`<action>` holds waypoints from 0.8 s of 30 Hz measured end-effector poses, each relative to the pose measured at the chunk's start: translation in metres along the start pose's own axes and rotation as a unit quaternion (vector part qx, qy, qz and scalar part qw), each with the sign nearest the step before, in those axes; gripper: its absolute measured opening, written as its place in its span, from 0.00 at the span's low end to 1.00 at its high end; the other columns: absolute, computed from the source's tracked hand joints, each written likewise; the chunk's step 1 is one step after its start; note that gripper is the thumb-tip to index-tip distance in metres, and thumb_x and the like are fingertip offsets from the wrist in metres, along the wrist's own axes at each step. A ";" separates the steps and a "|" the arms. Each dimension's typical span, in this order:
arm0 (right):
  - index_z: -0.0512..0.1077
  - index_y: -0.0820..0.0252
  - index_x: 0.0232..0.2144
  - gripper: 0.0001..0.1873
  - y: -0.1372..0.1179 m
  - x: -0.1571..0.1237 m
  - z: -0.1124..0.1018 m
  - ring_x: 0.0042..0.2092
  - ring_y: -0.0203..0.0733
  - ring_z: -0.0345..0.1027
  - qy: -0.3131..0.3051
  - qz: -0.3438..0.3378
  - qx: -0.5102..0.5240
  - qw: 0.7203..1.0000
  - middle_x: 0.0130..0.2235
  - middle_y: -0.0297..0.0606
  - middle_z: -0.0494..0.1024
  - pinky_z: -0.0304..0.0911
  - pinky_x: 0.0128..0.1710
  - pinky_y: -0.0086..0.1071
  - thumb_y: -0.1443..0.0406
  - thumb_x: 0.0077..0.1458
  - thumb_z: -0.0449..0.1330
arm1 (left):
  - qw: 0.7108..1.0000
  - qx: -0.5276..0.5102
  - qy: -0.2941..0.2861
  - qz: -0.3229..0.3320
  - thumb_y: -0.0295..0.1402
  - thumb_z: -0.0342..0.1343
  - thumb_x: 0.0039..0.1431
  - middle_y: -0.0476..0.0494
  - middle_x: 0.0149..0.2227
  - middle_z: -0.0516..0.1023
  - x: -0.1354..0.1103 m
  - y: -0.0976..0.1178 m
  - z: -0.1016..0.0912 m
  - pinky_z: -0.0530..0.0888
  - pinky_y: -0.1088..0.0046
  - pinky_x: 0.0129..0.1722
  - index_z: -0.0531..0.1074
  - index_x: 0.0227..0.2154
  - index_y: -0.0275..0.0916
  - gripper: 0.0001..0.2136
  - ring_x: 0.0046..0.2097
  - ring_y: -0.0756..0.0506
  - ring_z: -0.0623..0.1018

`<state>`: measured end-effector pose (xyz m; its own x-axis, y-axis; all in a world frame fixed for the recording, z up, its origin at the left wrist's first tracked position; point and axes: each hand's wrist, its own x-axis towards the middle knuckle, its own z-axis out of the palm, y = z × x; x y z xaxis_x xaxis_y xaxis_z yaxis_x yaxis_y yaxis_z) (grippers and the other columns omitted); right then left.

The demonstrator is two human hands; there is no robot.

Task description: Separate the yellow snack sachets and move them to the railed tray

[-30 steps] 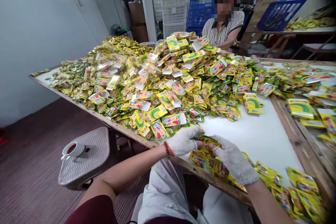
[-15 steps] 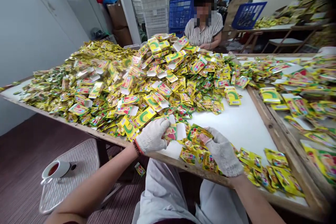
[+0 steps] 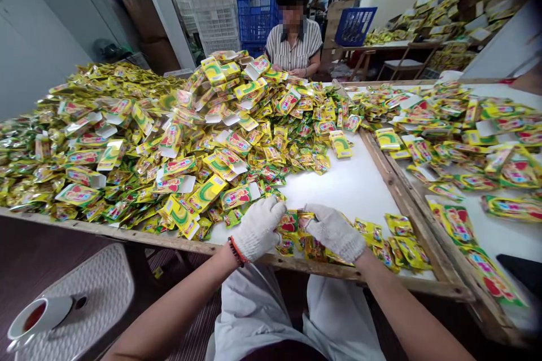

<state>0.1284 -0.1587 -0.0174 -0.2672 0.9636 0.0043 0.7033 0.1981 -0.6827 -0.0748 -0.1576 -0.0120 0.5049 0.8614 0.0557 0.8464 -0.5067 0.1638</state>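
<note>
My gloved left hand [image 3: 259, 228] is closed on a small yellow-green box [image 3: 290, 221] with a red fruit print, mostly hidden by the fingers. Close on its right, my gloved right hand [image 3: 334, 232] pinches a shiny foil packet [image 3: 305, 220] against the box's right end. Whether the packet is partly inside the box I cannot tell. Several foil packets [image 3: 368, 232] lie under and beside my right hand along the table's front edge. Just beyond my left hand, an open-flapped box [image 3: 237, 197] rests at the heap's edge.
A big heap of packets and boxes [image 3: 139, 141] covers the table's left and middle. A wooden divider [image 3: 393, 192] separates it from more boxes [image 3: 455, 220] on the right. A person [image 3: 293, 45] sits opposite. A cup [image 3: 40, 318] stands on a stool [image 3: 99, 293] at lower left.
The view has swung right. My hands have come together, bringing the packet up to the box. A box with an open flap shows beyond my left hand.
</note>
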 end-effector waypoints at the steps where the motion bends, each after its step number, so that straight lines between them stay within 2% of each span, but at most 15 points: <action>1: 0.75 0.59 0.35 0.12 0.001 0.001 0.001 0.35 0.42 0.69 0.024 0.003 -0.014 1.000 0.34 0.40 0.79 0.61 0.36 0.32 0.60 0.55 0.54 | 1.000 -0.014 0.003 -0.007 0.28 0.57 0.44 0.38 0.51 0.67 0.001 0.001 0.003 0.70 0.62 0.48 0.64 0.49 0.40 0.25 0.50 0.38 0.70; 3: 0.74 0.59 0.35 0.12 0.003 0.002 0.000 0.34 0.41 0.68 0.053 0.009 -0.014 0.998 0.33 0.39 0.78 0.61 0.36 0.31 0.60 0.56 0.53 | 0.999 -0.044 -0.005 -0.008 0.29 0.57 0.44 0.38 0.51 0.67 0.001 0.001 0.006 0.71 0.62 0.49 0.64 0.48 0.40 0.24 0.50 0.38 0.70; 7: 0.72 0.58 0.35 0.10 0.008 0.002 -0.003 0.35 0.39 0.69 0.039 0.006 0.011 0.999 0.35 0.37 0.78 0.61 0.37 0.30 0.62 0.55 0.54 | 0.996 -0.080 -0.034 0.031 0.29 0.58 0.42 0.38 0.51 0.68 0.003 -0.001 0.005 0.70 0.62 0.50 0.65 0.47 0.41 0.25 0.52 0.38 0.70; 11: 0.72 0.58 0.37 0.11 0.006 -0.001 0.002 0.36 0.41 0.70 0.078 0.028 0.002 0.997 0.36 0.39 0.78 0.61 0.37 0.30 0.59 0.57 0.52 | 0.994 -0.105 -0.006 0.005 0.34 0.60 0.45 0.38 0.48 0.69 0.005 0.001 0.009 0.72 0.63 0.47 0.65 0.46 0.40 0.23 0.48 0.38 0.71; 14: 0.71 0.59 0.38 0.13 0.005 -0.006 0.005 0.35 0.41 0.69 0.049 0.027 0.007 0.998 0.35 0.40 0.78 0.60 0.36 0.30 0.60 0.59 0.50 | 0.993 -0.112 0.024 -0.015 0.34 0.59 0.46 0.39 0.47 0.69 0.004 0.003 0.017 0.72 0.63 0.46 0.65 0.46 0.39 0.22 0.47 0.39 0.71; 17: 0.71 0.58 0.32 0.12 0.005 -0.009 0.001 0.30 0.38 0.66 0.017 0.039 0.009 0.999 0.29 0.36 0.76 0.58 0.32 0.29 0.60 0.59 0.50 | 0.994 -0.099 0.041 -0.016 0.32 0.59 0.46 0.39 0.49 0.68 0.003 0.002 0.021 0.70 0.62 0.49 0.64 0.47 0.39 0.23 0.50 0.38 0.70; 21: 0.71 0.58 0.23 0.12 0.005 -0.007 0.000 0.31 0.39 0.66 0.064 0.042 -0.008 0.997 0.28 0.37 0.76 0.58 0.34 0.30 0.61 0.55 0.54 | 0.995 -0.088 0.037 0.010 0.31 0.59 0.46 0.38 0.50 0.67 0.003 0.003 0.023 0.70 0.61 0.51 0.63 0.51 0.39 0.26 0.51 0.37 0.69; 24: 0.75 0.58 0.27 0.11 0.004 -0.004 0.002 0.31 0.38 0.67 0.046 0.053 0.049 0.996 0.29 0.38 0.78 0.61 0.33 0.29 0.62 0.53 0.54 | 0.995 -0.086 0.044 0.011 0.29 0.58 0.45 0.37 0.50 0.67 0.004 0.005 0.022 0.70 0.61 0.51 0.62 0.51 0.39 0.27 0.52 0.37 0.68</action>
<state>0.1312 -0.1625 -0.0221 -0.1301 0.9915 -0.0077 0.6559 0.0802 -0.7506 -0.0647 -0.1579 -0.0327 0.4999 0.8538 0.1452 0.7904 -0.5183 0.3266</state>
